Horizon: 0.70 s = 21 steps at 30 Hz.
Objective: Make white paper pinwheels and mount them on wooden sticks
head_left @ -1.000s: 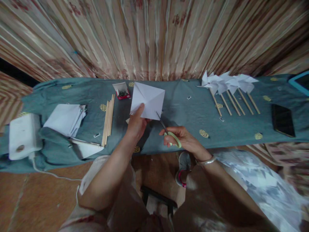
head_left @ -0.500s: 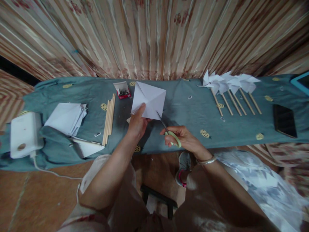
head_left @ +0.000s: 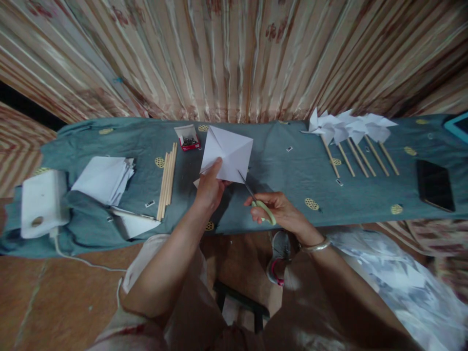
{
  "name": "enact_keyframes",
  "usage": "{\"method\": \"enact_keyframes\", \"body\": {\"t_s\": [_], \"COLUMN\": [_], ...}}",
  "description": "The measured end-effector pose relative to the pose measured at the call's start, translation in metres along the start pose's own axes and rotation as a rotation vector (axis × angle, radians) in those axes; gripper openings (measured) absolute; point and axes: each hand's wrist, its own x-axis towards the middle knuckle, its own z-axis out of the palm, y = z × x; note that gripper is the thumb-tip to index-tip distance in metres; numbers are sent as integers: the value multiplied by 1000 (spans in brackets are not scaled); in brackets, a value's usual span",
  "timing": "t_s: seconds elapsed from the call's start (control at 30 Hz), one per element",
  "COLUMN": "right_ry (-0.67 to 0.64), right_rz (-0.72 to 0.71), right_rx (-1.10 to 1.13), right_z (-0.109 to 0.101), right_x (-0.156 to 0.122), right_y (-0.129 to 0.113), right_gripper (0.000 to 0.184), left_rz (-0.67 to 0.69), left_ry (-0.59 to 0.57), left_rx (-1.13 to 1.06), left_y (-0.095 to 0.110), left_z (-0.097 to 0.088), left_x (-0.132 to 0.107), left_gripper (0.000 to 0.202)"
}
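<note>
My left hand (head_left: 212, 190) pinches a white square sheet of paper (head_left: 236, 151) by its lower left edge, thumb on top and fingers underneath. Creases run across the sheet, and slits show on its left side. In my right hand (head_left: 276, 209) is a pair of scissors (head_left: 266, 213) with light green handles. The dark blades reach over the paper's lower right corner, their tip pointing toward its middle. Behind the paper, to the left, stands an open red box (head_left: 190, 143) holding small metallic pieces that are too small to name.
Wooden sticks (head_left: 167, 183) and stacked white paper (head_left: 102, 180) lie left on the green cloth (head_left: 281, 170), near a white device (head_left: 44, 202) with a cable. Several paper pinwheels (head_left: 351, 126) on sticks lie right, beside a dark phone (head_left: 435, 185). A plastic bag (head_left: 395, 278) sits below.
The whole view has shifted slightly, so everything appears a little further right. My hands, the paper and the scissors keep nearly the same positions relative to each other.
</note>
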Motion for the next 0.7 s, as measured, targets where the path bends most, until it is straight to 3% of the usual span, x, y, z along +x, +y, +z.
{"method": "enact_keyframes", "body": {"t_s": [0.7], "right_ry": [49], "right_rz": [-31], "right_rx": [-8], "right_z": [3], "right_x": [2], "right_y": [-1], "right_gripper": [44], "left_rz": [-16], "left_ry": [-37], "left_rx": [13], "left_y": [-2], "left_z": [1], "left_x": [-6], "left_gripper": [8]}}
